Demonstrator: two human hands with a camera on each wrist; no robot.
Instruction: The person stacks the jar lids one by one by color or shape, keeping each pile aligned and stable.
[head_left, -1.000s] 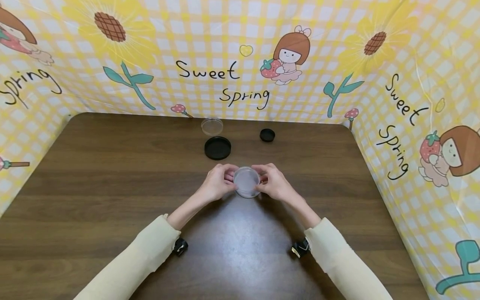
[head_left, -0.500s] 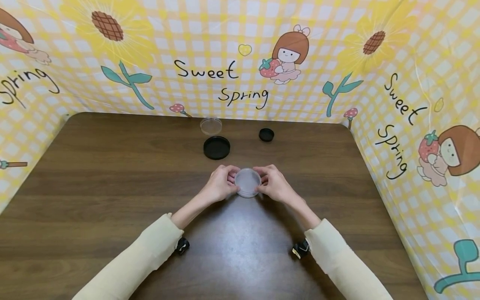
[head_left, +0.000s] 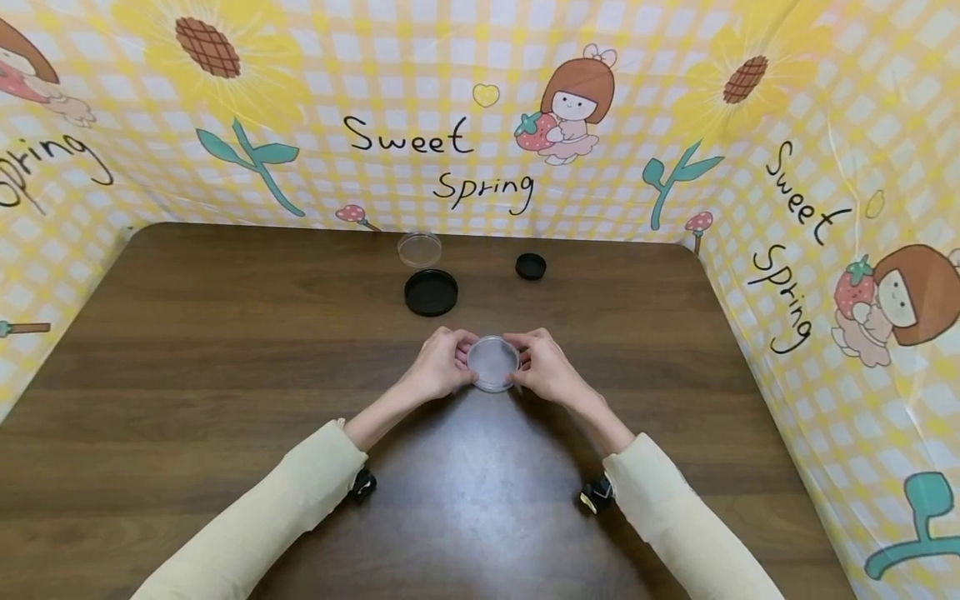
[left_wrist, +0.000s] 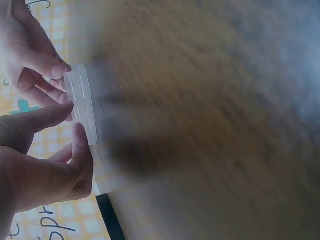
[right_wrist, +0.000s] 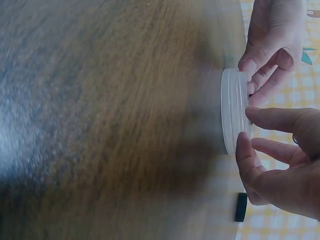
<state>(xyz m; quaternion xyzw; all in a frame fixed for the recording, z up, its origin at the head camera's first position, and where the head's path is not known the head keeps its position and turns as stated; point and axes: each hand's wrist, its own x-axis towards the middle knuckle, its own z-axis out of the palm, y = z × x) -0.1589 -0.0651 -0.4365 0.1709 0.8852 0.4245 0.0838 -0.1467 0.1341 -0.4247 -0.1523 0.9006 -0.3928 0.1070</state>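
Between the two hands is a round clear dish [head_left: 492, 363], low over or on the wooden table; which of these cannot be told. The left hand [head_left: 438, 365] grips its left edge with thumb and fingers, and the right hand [head_left: 549, 367] grips the right edge. In the left wrist view the dish [left_wrist: 82, 102] shows side-on with ridged walls, the left hand [left_wrist: 47, 165] nearest the camera. The right wrist view shows the dish [right_wrist: 234, 110] from its other side, the right hand's [right_wrist: 285, 165] thumb and fingertips at its rim.
Beyond the hands a larger black round lid or dish [head_left: 431, 292] lies on the table [head_left: 225, 350], with a clear round piece [head_left: 419, 249] behind it. A small black round piece [head_left: 531, 267] sits farther right. Patterned cloth [head_left: 420, 100] rises behind and beside the table.
Both hands keep their grip on the clear dish, which looks slightly leveled compared with a second ago. The whole head view has shifted a little.
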